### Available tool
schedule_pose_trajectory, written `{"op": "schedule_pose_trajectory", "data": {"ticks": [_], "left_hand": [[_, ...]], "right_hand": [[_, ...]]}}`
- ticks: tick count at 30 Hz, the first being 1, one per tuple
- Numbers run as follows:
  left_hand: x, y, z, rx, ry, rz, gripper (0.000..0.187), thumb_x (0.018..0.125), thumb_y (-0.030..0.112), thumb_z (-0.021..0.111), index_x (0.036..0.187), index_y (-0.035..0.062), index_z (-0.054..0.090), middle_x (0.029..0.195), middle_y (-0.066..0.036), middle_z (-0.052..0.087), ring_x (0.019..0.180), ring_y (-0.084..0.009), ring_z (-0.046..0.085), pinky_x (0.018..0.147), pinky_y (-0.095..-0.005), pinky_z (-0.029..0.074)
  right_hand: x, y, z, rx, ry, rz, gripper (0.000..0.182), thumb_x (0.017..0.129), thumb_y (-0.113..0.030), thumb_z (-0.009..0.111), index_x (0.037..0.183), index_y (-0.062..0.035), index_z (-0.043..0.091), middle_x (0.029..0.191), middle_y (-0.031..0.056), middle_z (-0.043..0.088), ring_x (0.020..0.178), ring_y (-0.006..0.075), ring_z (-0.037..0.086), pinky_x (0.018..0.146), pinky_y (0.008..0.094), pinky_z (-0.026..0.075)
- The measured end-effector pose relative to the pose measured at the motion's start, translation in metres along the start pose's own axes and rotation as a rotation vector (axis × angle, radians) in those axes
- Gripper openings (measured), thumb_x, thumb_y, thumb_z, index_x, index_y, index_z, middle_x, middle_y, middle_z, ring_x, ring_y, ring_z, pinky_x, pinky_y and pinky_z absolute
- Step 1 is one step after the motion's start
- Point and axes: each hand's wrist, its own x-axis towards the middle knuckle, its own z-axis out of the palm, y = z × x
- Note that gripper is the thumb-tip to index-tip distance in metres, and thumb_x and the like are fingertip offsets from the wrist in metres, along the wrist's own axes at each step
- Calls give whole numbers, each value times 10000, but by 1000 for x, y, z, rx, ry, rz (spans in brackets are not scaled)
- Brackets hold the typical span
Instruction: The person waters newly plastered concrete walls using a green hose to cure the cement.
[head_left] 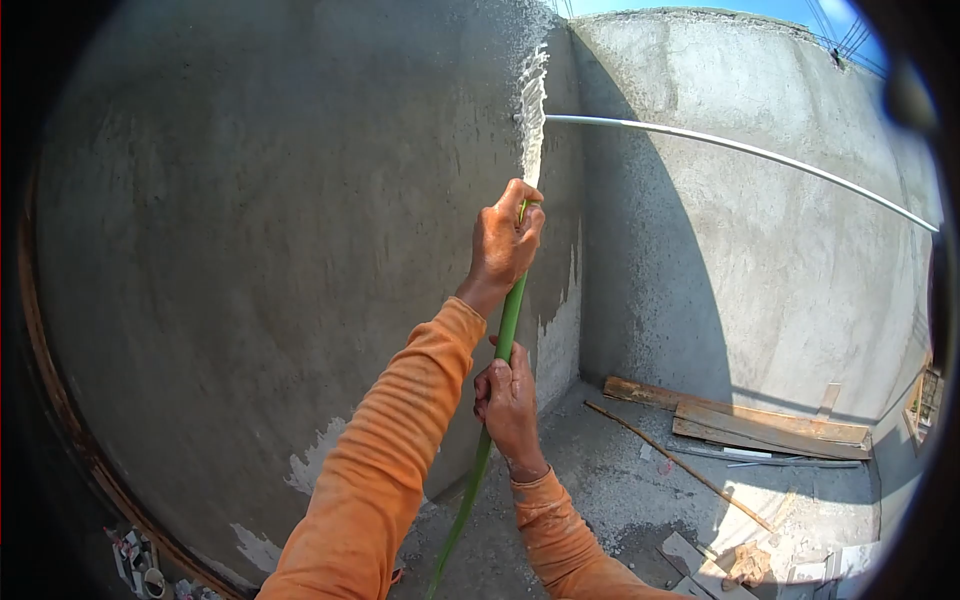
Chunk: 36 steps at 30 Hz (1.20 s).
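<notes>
A green hose point(509, 322) runs up from the bottom of the view through both fists. My left hand point(505, 240), in an orange sleeve, is closed around the hose near its upper end, with the fingers at the mouth. Lower down, my right hand point(508, 400) grips the same hose. A jet of water point(532, 115) shoots upward from the hose end toward the corner of the plastered walls. The grey wall point(270, 200) on the left looks dark and wet over most of its surface, with pale patches low down.
A thin white pipe point(740, 146) crosses the sunlit right wall point(680, 240). Wooden planks point(770, 428) lie along its foot, and a long stick point(680, 465) rests on the floor. Broken pieces point(700, 565) lie at the lower right, rubble point(145, 570) at the lower left.
</notes>
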Motion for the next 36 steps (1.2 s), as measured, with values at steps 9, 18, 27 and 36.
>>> {"op": "schedule_pose_trajectory", "data": {"ticks": [9, 18, 27, 36], "left_hand": [[-12, -13, 23, -55, 12, -89, 112, 983, 69, 514, 1067, 60, 586, 622, 31, 521, 529, -49, 521, 474, -258, 414], [-147, -38, -39, -214, 74, -482, 1018, 976, 667, 533, 1623, 13, 99, 1228, -162, 592, 1166, -262, 596, 1015, -408, 472], [-424, 3, -51, -374, -220, -940, 337, 1079, 334, 547, 1178, 13, 583, 836, -16, 573, 744, -113, 563, 710, -297, 468], [-426, 16, -72, -16, -251, -818, 271, 1070, 280, 562, 1064, 9, 575, 722, -170, 612, 629, -291, 641, 567, -391, 471]], "right_hand": [[3, 12, -34, -51, 38, 58, 347, 1107, -227, 413, 1394, -37, 457, 701, -22, 485, 558, 53, 448, 501, 225, 402], [6, 26, -26, 97, -32, 164, 415, 1086, -169, 389, 1485, -57, 358, 751, 6, 498, 490, 57, 438, 441, 222, 408], [62, 33, -16, 108, -61, 94, 571, 1061, -131, 394, 1597, -107, 199, 790, 28, 521, 482, 68, 463, 440, 236, 439], [127, 37, -19, -95, -86, 58, 579, 1043, -107, 414, 1594, -98, 237, 717, 21, 547, 440, 77, 489, 400, 232, 450]]}}
